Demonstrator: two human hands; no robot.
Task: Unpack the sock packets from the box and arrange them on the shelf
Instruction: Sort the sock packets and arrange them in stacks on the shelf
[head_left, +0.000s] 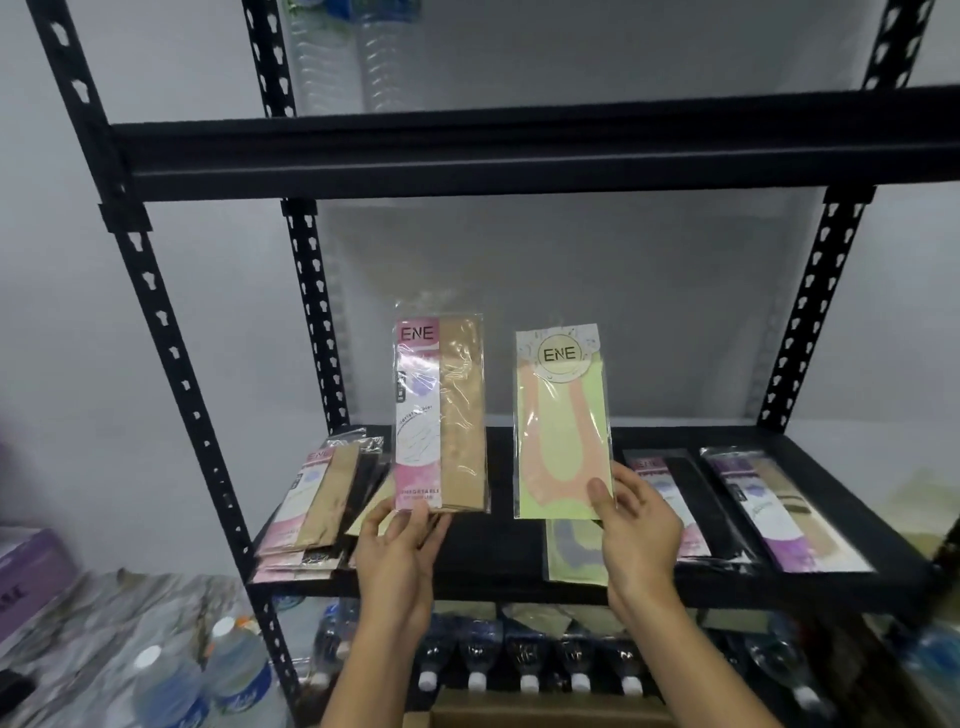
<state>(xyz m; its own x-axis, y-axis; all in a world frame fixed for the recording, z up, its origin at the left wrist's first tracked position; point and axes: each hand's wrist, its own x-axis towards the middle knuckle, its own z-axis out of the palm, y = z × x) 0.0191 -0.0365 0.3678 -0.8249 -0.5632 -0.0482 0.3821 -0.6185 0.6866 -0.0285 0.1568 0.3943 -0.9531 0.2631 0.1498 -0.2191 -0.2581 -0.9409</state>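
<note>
Black metal shelving (519, 156) with perforated uprights stands against a pale wall. Its middle shelf board (498, 551) has bare room at the centre and back. At the board's left end lies a loose stack of sock packets (311, 509); a flat green packet (574, 553) lies just right of centre, and two more packets, one black (675, 499) and one purple-edged (779, 509), lie side by side at the right. The left hand (400, 551) pinches the bottom edge of an upright pink-and-beige packet (441, 415); the right hand (636, 530) pinches the lower corner of an upright green-and-peach packet (563, 426), both held above the board. Water bottles (530, 660) fill the shelf below, and a cardboard box edge (545, 714) shows at the bottom.
</note>
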